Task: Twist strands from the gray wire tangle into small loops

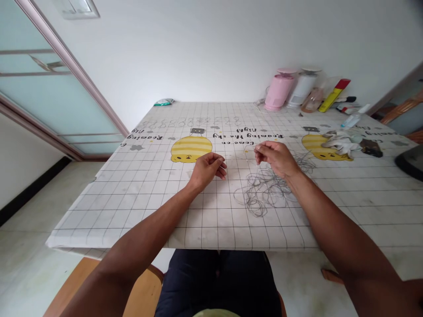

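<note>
Greenish shirt [216, 313] nearest; tangled thread [264, 189] lies right, near the right hand [276, 157], fingertips pinched. The left hand [206, 169] curls; I cannot tell what either grasps. Likely strand-handling; next needs careful fingering.

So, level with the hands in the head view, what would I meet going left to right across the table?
Left hand, right hand, rag, dark block, black object at the edge.
</note>
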`<act>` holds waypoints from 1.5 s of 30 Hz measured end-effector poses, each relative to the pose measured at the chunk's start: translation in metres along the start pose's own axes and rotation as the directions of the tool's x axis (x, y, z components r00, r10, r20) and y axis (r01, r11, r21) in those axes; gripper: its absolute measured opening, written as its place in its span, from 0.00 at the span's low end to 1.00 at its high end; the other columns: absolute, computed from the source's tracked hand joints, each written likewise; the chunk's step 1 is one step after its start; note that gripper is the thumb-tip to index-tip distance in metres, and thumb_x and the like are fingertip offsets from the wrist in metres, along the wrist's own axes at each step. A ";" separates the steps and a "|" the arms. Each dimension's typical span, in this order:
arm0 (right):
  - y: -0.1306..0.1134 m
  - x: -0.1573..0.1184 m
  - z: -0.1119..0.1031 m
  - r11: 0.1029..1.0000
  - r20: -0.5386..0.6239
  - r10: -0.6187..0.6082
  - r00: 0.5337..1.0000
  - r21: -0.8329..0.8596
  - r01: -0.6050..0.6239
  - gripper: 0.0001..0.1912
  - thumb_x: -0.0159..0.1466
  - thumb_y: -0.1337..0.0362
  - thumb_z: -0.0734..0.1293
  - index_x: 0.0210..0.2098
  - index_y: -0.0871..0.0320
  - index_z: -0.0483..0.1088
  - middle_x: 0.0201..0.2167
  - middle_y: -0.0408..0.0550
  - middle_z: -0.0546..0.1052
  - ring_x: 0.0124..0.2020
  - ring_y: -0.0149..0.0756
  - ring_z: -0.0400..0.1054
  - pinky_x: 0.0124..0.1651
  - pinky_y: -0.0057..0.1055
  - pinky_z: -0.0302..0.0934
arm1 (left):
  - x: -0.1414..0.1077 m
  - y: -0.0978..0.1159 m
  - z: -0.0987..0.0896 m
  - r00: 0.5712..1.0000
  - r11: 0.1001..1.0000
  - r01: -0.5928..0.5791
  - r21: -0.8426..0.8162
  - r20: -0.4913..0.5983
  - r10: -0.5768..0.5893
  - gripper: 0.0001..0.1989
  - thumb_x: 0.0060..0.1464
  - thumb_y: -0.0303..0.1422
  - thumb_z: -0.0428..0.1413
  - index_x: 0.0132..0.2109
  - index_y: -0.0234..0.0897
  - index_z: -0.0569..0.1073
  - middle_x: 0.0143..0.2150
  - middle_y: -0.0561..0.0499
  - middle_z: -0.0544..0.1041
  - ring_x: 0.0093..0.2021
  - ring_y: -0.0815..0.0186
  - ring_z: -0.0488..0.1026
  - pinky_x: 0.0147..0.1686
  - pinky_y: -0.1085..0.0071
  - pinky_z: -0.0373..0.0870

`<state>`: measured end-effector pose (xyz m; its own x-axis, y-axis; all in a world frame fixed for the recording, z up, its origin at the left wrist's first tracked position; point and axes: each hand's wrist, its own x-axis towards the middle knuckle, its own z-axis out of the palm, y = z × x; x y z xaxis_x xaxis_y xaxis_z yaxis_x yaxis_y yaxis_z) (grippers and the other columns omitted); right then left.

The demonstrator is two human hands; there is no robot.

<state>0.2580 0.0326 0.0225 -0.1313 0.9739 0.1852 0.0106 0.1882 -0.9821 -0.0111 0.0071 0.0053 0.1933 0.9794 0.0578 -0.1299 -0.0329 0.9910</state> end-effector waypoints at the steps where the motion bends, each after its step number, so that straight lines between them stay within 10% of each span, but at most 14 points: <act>1: 0.001 0.000 0.001 0.999 0.043 0.026 0.999 -0.019 -0.026 0.17 0.62 0.50 0.79 0.31 0.58 0.78 0.28 0.47 0.76 0.27 0.34 0.70 0.30 0.33 0.68 | 0.000 0.000 0.000 1.000 1.000 0.006 -0.013 -0.019 -0.006 0.08 0.64 0.33 0.63 0.38 0.33 0.76 0.34 0.44 0.80 0.27 0.64 0.79 0.27 0.65 0.82; 10: -0.015 -0.006 -0.005 0.993 0.137 0.031 0.990 -0.114 -0.015 0.17 0.65 0.50 0.76 0.29 0.57 0.75 0.28 0.47 0.75 0.27 0.35 0.69 0.31 0.35 0.69 | 0.007 0.007 -0.018 0.968 0.988 -0.017 -0.156 -0.251 -0.023 0.09 0.63 0.34 0.65 0.41 0.32 0.76 0.36 0.44 0.80 0.31 0.65 0.80 0.34 0.65 0.83; 19: 0.019 0.007 0.000 0.887 -0.080 0.108 0.991 -0.442 -0.132 0.17 0.66 0.52 0.73 0.28 0.57 0.75 0.27 0.50 0.78 0.24 0.36 0.69 0.26 0.34 0.64 | 0.003 0.013 -0.018 0.995 0.979 -0.006 -0.202 -0.094 -0.014 0.10 0.62 0.35 0.66 0.40 0.32 0.77 0.35 0.46 0.79 0.30 0.67 0.77 0.30 0.67 0.80; 23: 0.009 -0.001 0.004 0.777 -0.068 -0.141 0.988 -0.625 0.068 0.11 0.68 0.55 0.72 0.42 0.55 0.81 0.35 0.50 0.82 0.31 0.39 0.73 0.34 0.36 0.67 | 0.001 0.012 -0.015 0.999 0.977 0.032 -0.212 -0.002 -0.033 0.10 0.61 0.35 0.67 0.39 0.32 0.78 0.34 0.46 0.79 0.29 0.68 0.77 0.28 0.70 0.78; 28: -0.011 -0.021 0.030 0.781 0.258 -0.305 0.917 -0.483 0.396 0.22 0.70 0.54 0.72 0.62 0.46 0.76 0.46 0.49 0.82 0.42 0.43 0.76 0.45 0.41 0.72 | 0.000 0.012 -0.011 0.980 0.951 0.185 -0.249 0.119 -0.160 0.07 0.62 0.31 0.66 0.40 0.30 0.80 0.34 0.47 0.79 0.28 0.70 0.76 0.26 0.74 0.75; 37: -0.008 -0.029 0.049 0.690 0.260 -0.391 0.883 -0.552 0.469 0.14 0.76 0.53 0.65 0.40 0.49 0.80 0.37 0.49 0.81 0.39 0.44 0.75 0.46 0.44 0.70 | -0.003 0.004 -0.005 0.894 0.911 0.392 -0.127 0.285 -0.345 0.08 0.62 0.32 0.67 0.40 0.29 0.81 0.34 0.43 0.81 0.26 0.69 0.76 0.23 0.73 0.74; 45: -0.023 -0.034 0.052 0.829 0.162 -0.163 0.973 -0.513 0.224 0.22 0.73 0.45 0.67 0.29 0.53 0.75 0.28 0.47 0.79 0.27 0.38 0.72 0.30 0.37 0.66 | -0.013 0.015 0.005 0.980 0.997 0.054 -0.054 0.193 -0.043 0.18 0.68 0.46 0.60 0.49 0.33 0.83 0.46 0.38 0.85 0.44 0.60 0.83 0.48 0.62 0.81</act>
<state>0.2107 -0.0117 0.0366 -0.2904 0.8965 0.3347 0.4874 0.4396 -0.7545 -0.0109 -0.0071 0.0199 0.3828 0.9231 0.0376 -0.1720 0.0312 0.9846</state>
